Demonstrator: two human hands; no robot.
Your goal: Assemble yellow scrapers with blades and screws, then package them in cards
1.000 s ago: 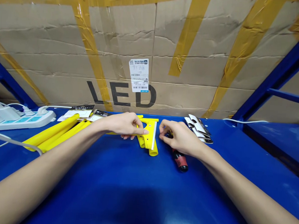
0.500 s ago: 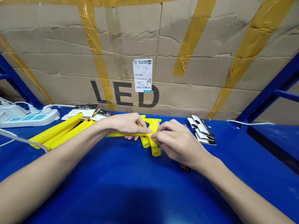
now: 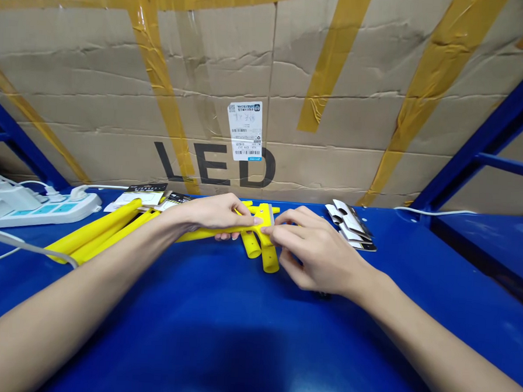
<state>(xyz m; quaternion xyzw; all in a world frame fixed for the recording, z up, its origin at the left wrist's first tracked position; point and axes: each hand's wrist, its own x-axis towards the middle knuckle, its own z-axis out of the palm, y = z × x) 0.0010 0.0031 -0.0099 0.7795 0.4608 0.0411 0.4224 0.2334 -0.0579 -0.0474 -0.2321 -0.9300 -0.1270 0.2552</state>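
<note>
My left hand (image 3: pixel 219 214) is closed around the handle of a yellow plastic scraper (image 3: pixel 211 234), its thumb pressed on the flat head. A pale metal-looking strip runs along the head's right edge, and a small screw-like dot shows on top. The bent fingertips of my right hand (image 3: pixel 311 245) pinch the right side of the head near the neck; whether they also hold something small is hidden. Beneath lie more yellow scraper parts, with the hollow ends of one tube (image 3: pixel 251 245) and another tube (image 3: pixel 270 259) facing me. A dark tool tip (image 3: pixel 322 295) peeks out under my right hand.
Yellow handles (image 3: pixel 95 231) with black-and-white cards (image 3: pixel 141 195) lie at left, near a white power strip (image 3: pixel 46 208) with cables. Folded cards (image 3: pixel 351 224) sit at right on the blue table (image 3: pixel 236 335). A large taped cardboard box (image 3: pixel 294 75) stands behind, between blue frame bars (image 3: pixel 479 137).
The scraper's head has tilted, showing more of its metal-looking edge. My right fingertips have moved slightly down along it, and the dark tool is more covered. The view has shifted slightly.
</note>
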